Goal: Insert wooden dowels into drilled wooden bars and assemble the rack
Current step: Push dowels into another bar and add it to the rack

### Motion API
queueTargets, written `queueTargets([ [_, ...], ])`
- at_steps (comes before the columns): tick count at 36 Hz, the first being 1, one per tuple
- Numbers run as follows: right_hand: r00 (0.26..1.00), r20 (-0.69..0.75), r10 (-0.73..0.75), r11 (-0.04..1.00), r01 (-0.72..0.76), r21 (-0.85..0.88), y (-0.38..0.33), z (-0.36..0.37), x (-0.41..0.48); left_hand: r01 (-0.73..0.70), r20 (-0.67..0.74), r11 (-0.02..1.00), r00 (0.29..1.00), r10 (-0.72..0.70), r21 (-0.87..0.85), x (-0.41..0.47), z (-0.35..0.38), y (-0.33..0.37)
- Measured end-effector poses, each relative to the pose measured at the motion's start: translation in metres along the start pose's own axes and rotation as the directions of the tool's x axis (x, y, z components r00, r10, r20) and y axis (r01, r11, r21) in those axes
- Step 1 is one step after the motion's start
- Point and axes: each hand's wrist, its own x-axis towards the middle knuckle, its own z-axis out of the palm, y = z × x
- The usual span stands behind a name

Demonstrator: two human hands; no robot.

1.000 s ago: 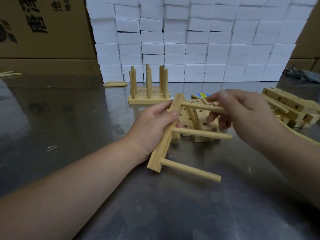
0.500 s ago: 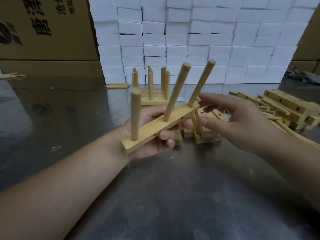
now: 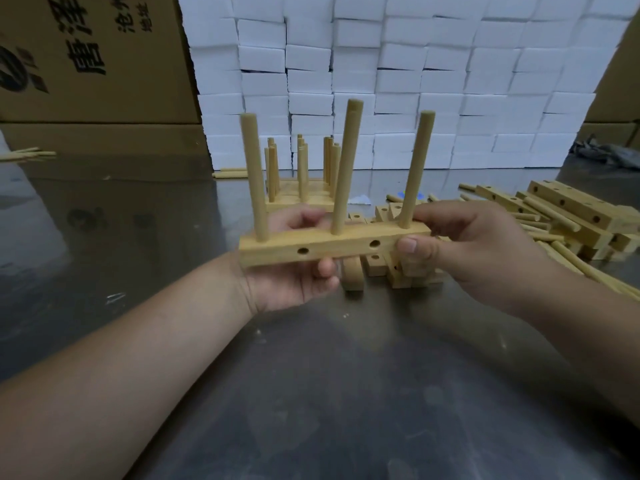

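Levelled since half a second ago, the drilled bar (image 3: 332, 242) is held flat above the worktop (image 3: 346, 393), its three dowels (image 3: 346, 168) upright and two side holes facing near, probably to check seating. Left hand (image 3: 294, 282) curls under its left half; right hand (image 3: 485, 251) pinches the right end, thumb on the near face. Left fingers behind the bar are mostly hidden, as are the short pieces (image 3: 377, 268) beyond

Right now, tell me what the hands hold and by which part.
One wooden bar with three upright dowels: the left hand grips its middle from below, the right hand pinches its right end.
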Motion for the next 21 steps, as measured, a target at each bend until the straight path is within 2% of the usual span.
queueTargets([
  [2, 0.998, -0.052, 0.041, 0.996, -0.036, 0.080, 0.003, -0.005, 0.001, -0.132, -0.149, 0.989, 0.981, 0.122, -0.061, 0.000, 0.000, 0.003],
  [3, 0.996, -0.076, 0.049, 0.995, -0.042, 0.093, 0.004, -0.007, 0.002, -0.207, -0.214, 0.978, 0.957, 0.195, -0.036, 0.001, -0.002, 0.004],
  [6, 0.986, -0.140, 0.087, 0.993, -0.074, 0.096, 0.007, -0.010, 0.004, -0.394, -0.375, 0.904, 0.823, 0.427, 0.167, 0.007, -0.007, 0.003],
  [8, 0.976, -0.172, 0.132, 0.987, -0.112, 0.118, 0.008, -0.010, 0.005, -0.441, -0.397, 0.847, 0.750, 0.530, 0.297, 0.009, -0.009, 0.002],
  [14, 0.959, -0.230, 0.167, 0.986, -0.162, 0.038, 0.019, -0.015, 0.008, -0.499, -0.387, 0.684, 0.576, 0.720, 0.532, 0.010, -0.009, -0.002],
  [17, 0.947, -0.264, 0.184, 0.983, -0.185, 0.022, 0.022, -0.015, 0.009, -0.477, -0.382, 0.604, 0.485, 0.787, 0.638, 0.007, -0.008, -0.002],
  [19, 0.949, -0.264, 0.173, 0.983, -0.183, -0.012, 0.023, -0.015, 0.009, -0.394, -0.319, 0.523, 0.475, 0.820, 0.756, 0.007, -0.009, -0.002],
  [21, 0.949, -0.268, 0.168, 0.981, -0.187, -0.048, 0.024, -0.014, 0.009, -0.284, -0.228, 0.416, 0.516, 0.826, 0.864, 0.007, -0.010, -0.006],
])
